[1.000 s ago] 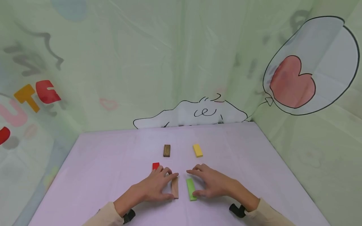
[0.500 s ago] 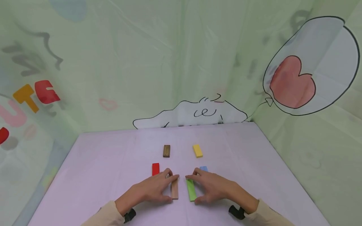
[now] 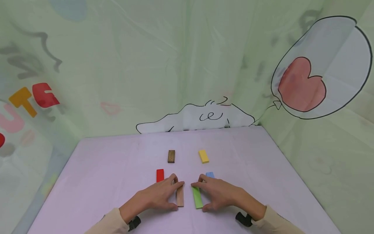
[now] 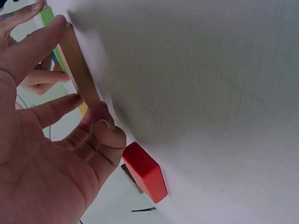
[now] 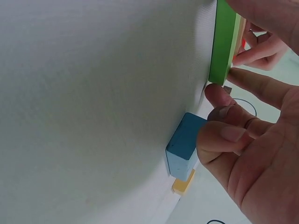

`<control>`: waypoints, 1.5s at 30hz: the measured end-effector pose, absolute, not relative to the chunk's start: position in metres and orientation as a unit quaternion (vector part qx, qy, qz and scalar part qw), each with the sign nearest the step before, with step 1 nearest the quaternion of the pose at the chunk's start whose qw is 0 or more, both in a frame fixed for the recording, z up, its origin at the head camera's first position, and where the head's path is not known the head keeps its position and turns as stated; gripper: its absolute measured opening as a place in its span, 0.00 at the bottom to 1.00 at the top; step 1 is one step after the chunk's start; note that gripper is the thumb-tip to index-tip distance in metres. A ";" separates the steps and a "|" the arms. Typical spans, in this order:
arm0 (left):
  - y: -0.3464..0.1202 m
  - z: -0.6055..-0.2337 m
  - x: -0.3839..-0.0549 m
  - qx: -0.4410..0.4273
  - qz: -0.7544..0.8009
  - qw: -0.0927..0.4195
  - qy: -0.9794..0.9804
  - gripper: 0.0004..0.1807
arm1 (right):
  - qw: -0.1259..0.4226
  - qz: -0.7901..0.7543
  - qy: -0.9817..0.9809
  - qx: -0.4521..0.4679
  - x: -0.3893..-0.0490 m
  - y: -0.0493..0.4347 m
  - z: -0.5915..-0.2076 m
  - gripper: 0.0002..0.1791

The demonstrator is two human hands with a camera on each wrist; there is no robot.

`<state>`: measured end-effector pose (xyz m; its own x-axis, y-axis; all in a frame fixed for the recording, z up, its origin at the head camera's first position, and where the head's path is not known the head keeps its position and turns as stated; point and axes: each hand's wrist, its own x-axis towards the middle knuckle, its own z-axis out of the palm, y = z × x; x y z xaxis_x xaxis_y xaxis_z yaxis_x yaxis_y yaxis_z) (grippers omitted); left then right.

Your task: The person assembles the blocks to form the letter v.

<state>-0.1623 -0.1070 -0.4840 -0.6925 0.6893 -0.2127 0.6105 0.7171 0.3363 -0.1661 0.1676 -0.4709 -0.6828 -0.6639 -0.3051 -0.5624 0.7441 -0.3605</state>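
Two-handed hold at the table (image 3: 102, 169): left hand (image 3: 157, 195) pinched the tan block (image 3: 180, 197) end to end, right hand (image 3: 220, 193) the green block (image 3: 197, 198) near it likewise, both half spread to span the lengths, which left facing sides uncovered.

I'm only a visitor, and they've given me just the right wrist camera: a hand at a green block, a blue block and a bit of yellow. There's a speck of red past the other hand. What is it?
Observer: The head view shows a red block just beyond the left hand, its near end hidden.

Visitor: And what's that other hand doing?

Observer: Its thumb is by the near end of a light wooden block, with a fingertip by the far end.

Visitor: Is there any decoration around?

Observer: Yes, a large drawn balloon on the right, with a red heart on it.
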 end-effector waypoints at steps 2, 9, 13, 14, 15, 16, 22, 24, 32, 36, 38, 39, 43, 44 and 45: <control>-0.107 -0.484 -0.162 0.356 0.120 0.164 0.912 0.45 | 0.212 -0.119 0.910 -0.337 -0.166 0.167 -0.471 0.44; -0.107 -0.487 -0.163 0.356 0.121 0.159 0.913 0.44 | 0.211 -0.129 0.908 -0.339 -0.166 0.166 -0.472 0.43; -0.107 -0.489 -0.162 0.352 0.127 0.163 0.913 0.44 | 0.206 -0.125 0.909 -0.339 -0.166 0.165 -0.473 0.43; -0.107 -0.489 -0.162 0.351 0.129 0.165 0.913 0.44 | 0.205 -0.124 0.910 -0.339 -0.166 0.165 -0.473 0.43; -0.107 -0.489 -0.161 0.351 0.130 0.165 0.913 0.44 | 0.204 -0.124 0.910 -0.339 -0.166 0.164 -0.473 0.43; -0.107 -0.489 -0.161 0.350 0.131 0.164 0.913 0.44 | 0.203 -0.123 0.911 -0.338 -0.165 0.164 -0.473 0.43; -0.108 -0.490 -0.161 0.347 0.134 0.163 0.914 0.43 | 0.198 -0.121 0.911 -0.340 -0.166 0.164 -0.474 0.43; -0.108 -0.490 -0.161 0.345 0.135 0.164 0.914 0.43 | 0.196 -0.121 0.911 -0.341 -0.166 0.163 -0.475 0.43; -0.107 -0.492 -0.160 0.327 0.147 0.173 0.917 0.43 | 0.193 -0.122 0.911 -0.345 -0.167 0.164 -0.475 0.43; -0.107 -0.494 -0.159 0.322 0.159 0.169 0.918 0.42 | 0.193 -0.120 0.911 -0.343 -0.167 0.163 -0.475 0.43; -0.107 -0.496 -0.159 0.319 0.164 0.168 0.918 0.42 | 0.193 -0.121 0.912 -0.341 -0.167 0.163 -0.475 0.43; -0.107 -0.496 -0.158 0.317 0.165 0.167 0.919 0.42 | 0.193 -0.121 0.912 -0.340 -0.167 0.163 -0.475 0.43; -0.107 -0.497 -0.157 0.309 0.173 0.162 0.921 0.42 | 0.190 -0.129 0.912 -0.339 -0.169 0.163 -0.476 0.43; -0.107 -0.497 -0.156 0.306 0.175 0.161 0.922 0.42 | 0.187 -0.130 0.913 -0.339 -0.169 0.163 -0.476 0.42; -0.107 -0.497 -0.156 0.303 0.178 0.161 0.922 0.42 | 0.186 -0.132 0.913 -0.340 -0.170 0.164 -0.477 0.42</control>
